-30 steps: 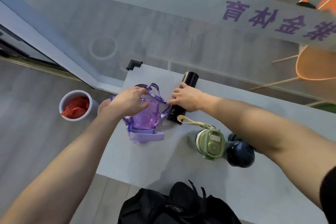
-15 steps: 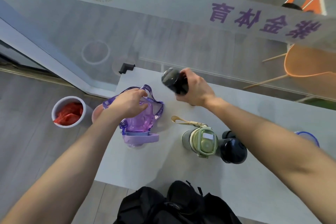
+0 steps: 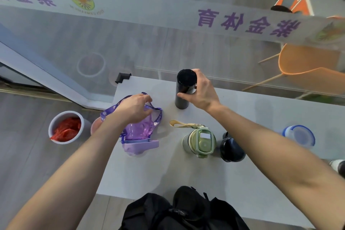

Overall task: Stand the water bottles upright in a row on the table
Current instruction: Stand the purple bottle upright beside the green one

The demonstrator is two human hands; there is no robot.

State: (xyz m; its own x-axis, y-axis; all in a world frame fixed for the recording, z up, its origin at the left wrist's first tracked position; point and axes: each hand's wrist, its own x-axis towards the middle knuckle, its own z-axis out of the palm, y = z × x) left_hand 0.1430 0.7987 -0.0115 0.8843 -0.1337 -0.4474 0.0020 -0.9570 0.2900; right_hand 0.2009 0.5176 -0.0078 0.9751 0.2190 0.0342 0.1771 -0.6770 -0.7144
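Holding the black flask (image 3: 183, 87) upright in your closed right hand (image 3: 202, 91), seat its base flat on the table (image 3: 186, 173) before letting go; your left hand (image 3: 133, 107) grips the purple bottle (image 3: 139, 130).

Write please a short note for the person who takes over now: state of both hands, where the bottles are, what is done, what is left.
Right hand: gripping the black bottle, upright near the table's far edge.
Left hand: on the purple bottle, at its strap; whether it stands is unclear.
Green bottle and dark blue bottle: upright, side by side, nearer.
Done: those two, apparently the black one.
Left: release black, settle purple, line all up in a row.
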